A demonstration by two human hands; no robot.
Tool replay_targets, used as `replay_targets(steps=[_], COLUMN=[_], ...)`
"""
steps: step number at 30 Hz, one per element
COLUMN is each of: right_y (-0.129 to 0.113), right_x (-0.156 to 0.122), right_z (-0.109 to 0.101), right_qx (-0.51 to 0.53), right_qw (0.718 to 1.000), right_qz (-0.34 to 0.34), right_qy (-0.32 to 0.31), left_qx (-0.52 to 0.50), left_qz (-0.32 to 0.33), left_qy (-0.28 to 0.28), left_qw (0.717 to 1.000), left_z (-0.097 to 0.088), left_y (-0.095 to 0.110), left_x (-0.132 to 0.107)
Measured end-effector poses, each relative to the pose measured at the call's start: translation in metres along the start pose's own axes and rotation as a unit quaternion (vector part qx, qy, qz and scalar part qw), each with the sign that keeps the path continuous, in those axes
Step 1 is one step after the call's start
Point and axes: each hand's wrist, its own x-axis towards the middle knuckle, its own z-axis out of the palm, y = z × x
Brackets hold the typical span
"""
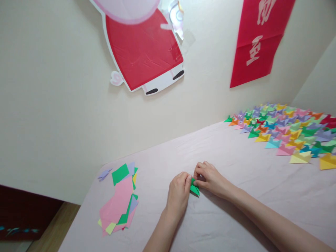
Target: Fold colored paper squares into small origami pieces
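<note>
A small folded piece of green paper (195, 190) is between my two hands, just above or on the pale cloth (223, 224). My left hand (180, 189) is closed on its left side, thumb against the paper. From the right, my right hand (207, 176) pinches its upper edge with thumb and curled fingers. The lower point of the paper sticks out below the fingertips; its upper part is mostly covered by the hands.
To the left lies a loose pile of coloured paper sheets (118, 199), with a folded purple paper (105, 174) beyond it. Many folded paper figures (286, 149) stand in rows at the right. Behind rises a wall (65, 105) bearing a red cartoon cutout (144, 45) and a red banner (259, 45).
</note>
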Motion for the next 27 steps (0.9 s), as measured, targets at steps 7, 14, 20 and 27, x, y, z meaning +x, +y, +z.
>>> replay_targets(steps=[7, 14, 20, 27], right_y=[-0.006, -0.009, -0.007, -0.009], right_x=[-0.005, -0.008, -0.009, -0.012], right_z=[0.003, 0.004, 0.006, 0.008], right_qx=[-0.028, -0.05, -0.057, -0.07], right_qw=[0.999, 0.998, 0.997, 0.997], right_qz=[-0.016, -0.035, -0.038, -0.023], right_qy=[0.014, 0.016, 0.019, 0.034], left_qx=[-0.002, -0.006, 0.006, 0.028], left_qz=[0.01, 0.01, -0.004, 0.011], left_qy=[-0.018, 0.001, 0.019, 0.02], left_qw=[1.0, 1.0, 1.0, 0.999], left_z=[-0.002, 0.003, 0.008, 0.006], left_y=[0.0, 0.004, 0.005, 0.006], left_x=[0.0, -0.011, -0.015, -0.016])
